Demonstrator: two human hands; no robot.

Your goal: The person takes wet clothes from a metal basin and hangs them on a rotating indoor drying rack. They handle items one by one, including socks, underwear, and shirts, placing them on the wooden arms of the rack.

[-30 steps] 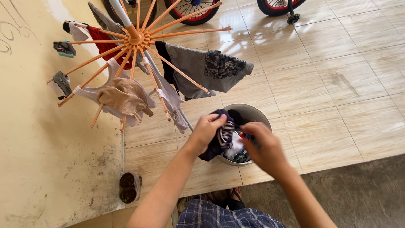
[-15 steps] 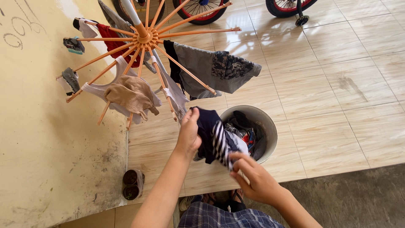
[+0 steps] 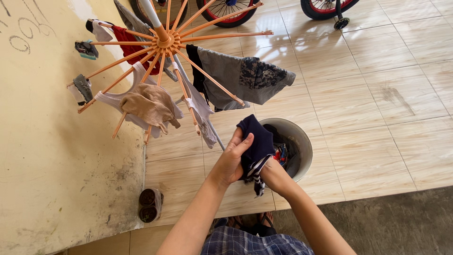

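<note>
I hold a dark blue cloth [image 3: 255, 139] with white stripes in both hands, just over the near side of the grey bucket [image 3: 302, 141]. My left hand [image 3: 231, 160] has a tight grip on its left edge. My right hand [image 3: 273, 174] is tucked inside the cloth, so I cannot tell its grip. The orange drying rack [image 3: 165, 40] stands far left.

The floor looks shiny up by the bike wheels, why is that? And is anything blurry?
Head view: daylight glares off the glossy tiles near the bike wheels, so they mirror them; the drying rack casts soft shadows; the left hand, dark cloth and bucket look sharp, and straight lines bend slightly toward the edges.
</note>
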